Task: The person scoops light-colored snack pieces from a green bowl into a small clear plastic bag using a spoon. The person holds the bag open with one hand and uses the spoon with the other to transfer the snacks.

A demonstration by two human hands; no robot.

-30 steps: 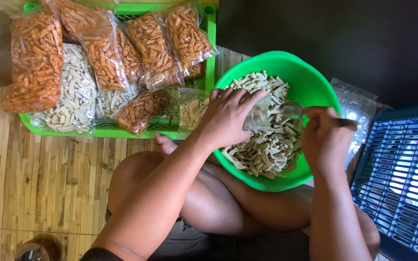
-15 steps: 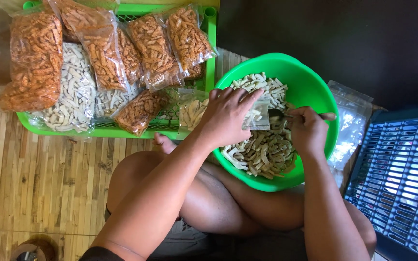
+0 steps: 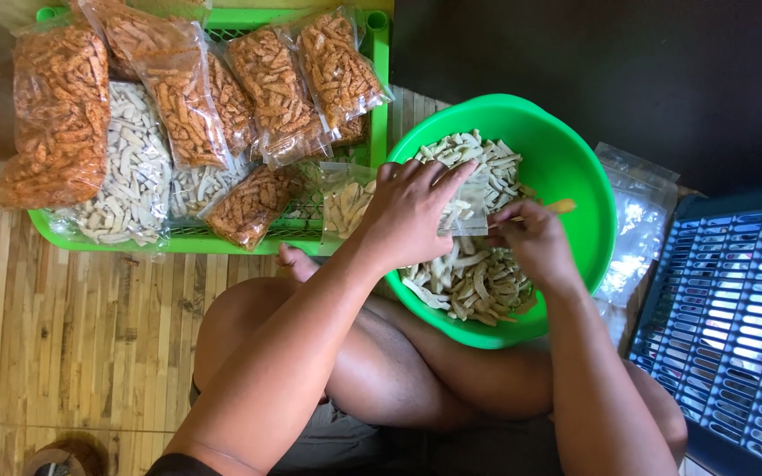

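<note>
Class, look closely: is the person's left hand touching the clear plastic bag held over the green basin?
Touching. The head view shows the left hand gripping the clear plastic bag, fingers lying across it, above the green basin.

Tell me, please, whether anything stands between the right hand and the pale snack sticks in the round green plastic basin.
Nothing visible does. The right hand is already over the round green plastic basin, just above the pale snack sticks. The left hand holds a small clear plastic bag beside it, not between it and the sticks.
</note>
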